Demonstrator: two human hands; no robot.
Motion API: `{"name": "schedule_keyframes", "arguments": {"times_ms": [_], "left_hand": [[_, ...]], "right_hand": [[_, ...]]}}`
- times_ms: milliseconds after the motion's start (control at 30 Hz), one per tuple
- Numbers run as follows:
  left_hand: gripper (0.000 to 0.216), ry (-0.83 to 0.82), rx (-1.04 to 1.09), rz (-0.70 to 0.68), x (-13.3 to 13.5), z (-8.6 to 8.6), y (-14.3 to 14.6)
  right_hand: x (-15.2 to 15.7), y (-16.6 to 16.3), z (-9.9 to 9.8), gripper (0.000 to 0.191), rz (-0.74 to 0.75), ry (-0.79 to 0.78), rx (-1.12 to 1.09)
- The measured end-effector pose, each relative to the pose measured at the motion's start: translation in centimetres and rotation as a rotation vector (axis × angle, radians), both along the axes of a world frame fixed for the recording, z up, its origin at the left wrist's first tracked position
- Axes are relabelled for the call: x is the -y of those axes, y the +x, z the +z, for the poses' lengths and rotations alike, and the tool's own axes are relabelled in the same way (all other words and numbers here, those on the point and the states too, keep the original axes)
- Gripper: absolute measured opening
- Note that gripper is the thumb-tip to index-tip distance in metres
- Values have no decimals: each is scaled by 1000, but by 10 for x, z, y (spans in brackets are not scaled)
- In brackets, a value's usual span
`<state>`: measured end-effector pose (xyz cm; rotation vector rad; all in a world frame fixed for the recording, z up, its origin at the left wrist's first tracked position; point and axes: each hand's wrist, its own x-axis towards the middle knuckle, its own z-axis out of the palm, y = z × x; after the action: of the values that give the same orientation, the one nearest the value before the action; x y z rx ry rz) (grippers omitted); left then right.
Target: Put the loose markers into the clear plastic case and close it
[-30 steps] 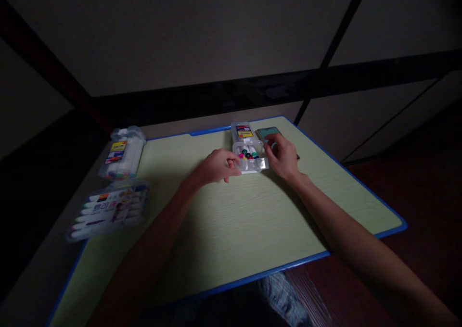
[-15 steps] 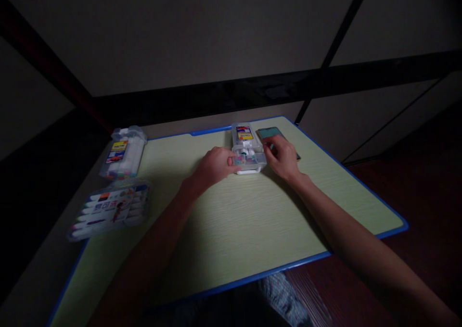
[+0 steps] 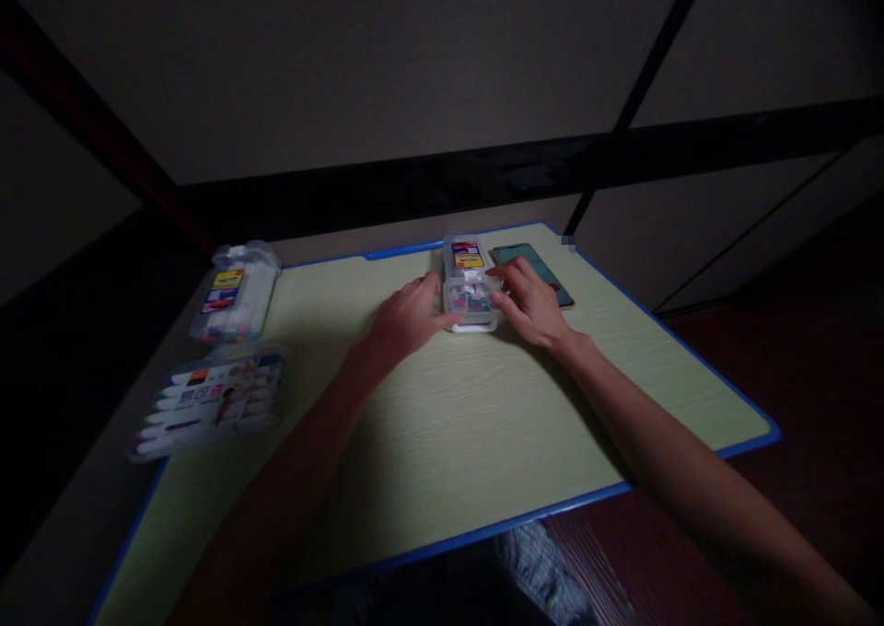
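Note:
A clear plastic marker case (image 3: 470, 306) lies on the table in front of me, with a yellow, red and blue label on its far part and small coloured shapes showing through its near end. The near lid section lies flat over that end. At the left side is my left hand (image 3: 407, 316), its thumb at the near left corner and its fingers apart. My right hand (image 3: 531, 304) is on the other side, index finger and thumb spread at the case's right edge. Neither hand is wrapped round it.
A phone (image 3: 549, 281) lies just beyond my right hand. On the left stand a second clear marker case (image 3: 241, 299) and a flat pack of white markers (image 3: 214, 400), which overhangs the left edge. The pale green table (image 3: 442, 451) has a blue rim. A panelled wall rises behind.
The near lid section, tilted and sticking out to the right before, now sits flush on the case. My right fingers have opened and come in against the case; my left fingers have loosened.

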<state>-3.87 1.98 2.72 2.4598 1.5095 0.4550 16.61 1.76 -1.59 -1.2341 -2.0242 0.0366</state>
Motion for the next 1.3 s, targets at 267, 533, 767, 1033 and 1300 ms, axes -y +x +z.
{"name": "schedule_keyframes", "arguments": {"times_ms": [267,533,767,1033,1300], "left_hand": [[47,53,100,-126,-2,-5,3],[36,85,153,-120,-5,-9,4],[32,72,181,-107,-5,-9,5],[27,74,197,-122,-6,-9,3],[24,75,225,-142,-7,-10,3]], "right_hand": [[-2,-2,-1,56,79,-21,22],[-2,-4,-1,46,76,-39,32],[-1,-4,0,41,73,-39,27],[-2,-4,-2,39,86,-14,-4],[-2,-3,-1,35,111,20,-29]]}}
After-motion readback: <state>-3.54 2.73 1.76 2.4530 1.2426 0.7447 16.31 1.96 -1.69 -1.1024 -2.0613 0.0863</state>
